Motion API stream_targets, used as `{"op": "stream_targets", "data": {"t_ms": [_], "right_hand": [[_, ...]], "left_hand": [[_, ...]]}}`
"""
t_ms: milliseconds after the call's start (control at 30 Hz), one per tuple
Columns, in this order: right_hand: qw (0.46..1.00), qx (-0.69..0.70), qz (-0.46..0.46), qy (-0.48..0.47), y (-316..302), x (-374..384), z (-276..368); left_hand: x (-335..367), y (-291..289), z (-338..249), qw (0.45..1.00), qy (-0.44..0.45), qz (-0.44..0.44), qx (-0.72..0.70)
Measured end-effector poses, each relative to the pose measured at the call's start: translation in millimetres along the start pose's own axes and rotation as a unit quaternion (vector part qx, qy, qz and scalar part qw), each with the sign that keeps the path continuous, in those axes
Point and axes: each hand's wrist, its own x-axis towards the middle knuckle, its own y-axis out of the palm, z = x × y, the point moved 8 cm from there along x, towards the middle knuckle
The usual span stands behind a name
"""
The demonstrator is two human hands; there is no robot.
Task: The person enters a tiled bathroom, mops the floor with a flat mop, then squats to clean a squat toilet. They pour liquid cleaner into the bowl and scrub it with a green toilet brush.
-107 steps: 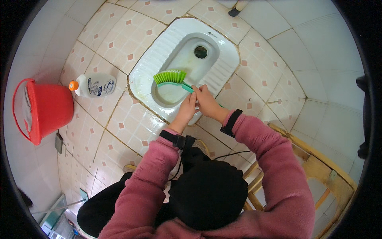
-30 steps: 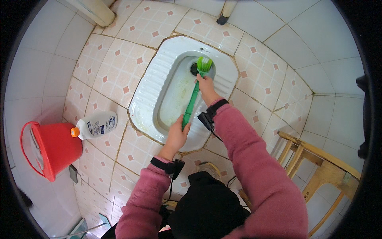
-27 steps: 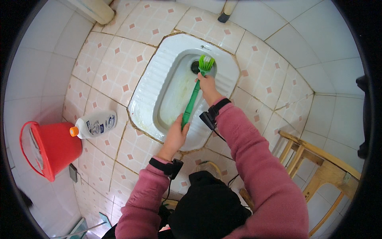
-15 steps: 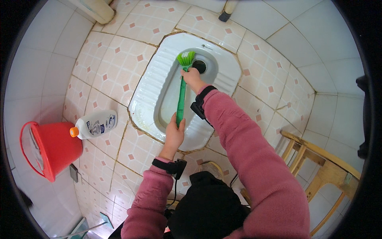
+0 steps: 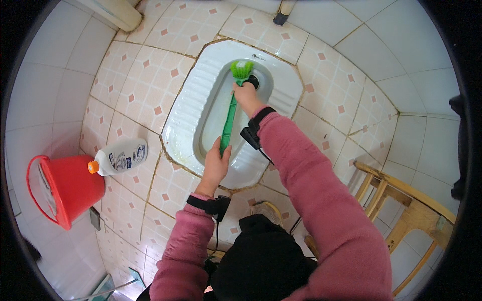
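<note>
A green toilet brush (image 5: 230, 116) slants over the basin of a white squat toilet (image 5: 183, 113) set in the floor. Around the end of its handle my left hand (image 5: 215, 165) is closed. My right hand (image 5: 246, 97) grips it higher up, just below the bright green bristles, which carry some white on top. Part of the dark drain hole (image 5: 252, 81) shows beside the brush head; the rest is hidden behind the brush and my right hand.
To the left, a white bottle with an orange cap (image 5: 120, 156) lies next to a red bucket (image 5: 78, 185). A wooden chair (image 5: 409, 215) stands at the right. White pipes (image 5: 120, 15) meet the floor at the back. A squeegee (image 5: 134, 277) is at the lower left.
The brush head has shifted slightly to the right and away from me, now partly over the drain hole. My left hand has moved a little left with the handle end.
</note>
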Motion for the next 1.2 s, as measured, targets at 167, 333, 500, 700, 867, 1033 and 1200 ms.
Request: {"op": "stream_targets", "data": {"t_ms": [167, 333, 500, 700, 867, 1033, 1200], "right_hand": [[0.990, -0.122, 0.057, -0.034, 12, 6, -7], [0.989, -0.128, 0.034, -0.065, -56, -52, 6], [0.993, 0.023, 0.110, -0.033, -108, -131, 12], [0.990, 0.058, 0.124, 0.034, -121, -163, -4], [0.987, 0.082, 0.137, 0.033, -114, -170, -7], [0.986, 0.109, 0.124, 0.036, -121, -174, -10], [0.989, 0.111, 0.092, 0.029, -140, -180, -9]], "left_hand": [[-9, 9, 12, 0.996, -0.068, -0.032, -0.044], [-4, 13, -13, 0.999, 0.001, -0.041, -0.003], [-9, 11, -29, 0.999, 0.037, -0.014, 0.018], [-17, -1, -29, 0.990, 0.085, 0.013, 0.112], [-10, -8, -20, 0.988, 0.089, -0.008, 0.125], [1, 5, -6, 0.998, -0.004, -0.035, 0.056], [-10, 11, -20, 0.997, 0.034, -0.044, 0.046]]}}
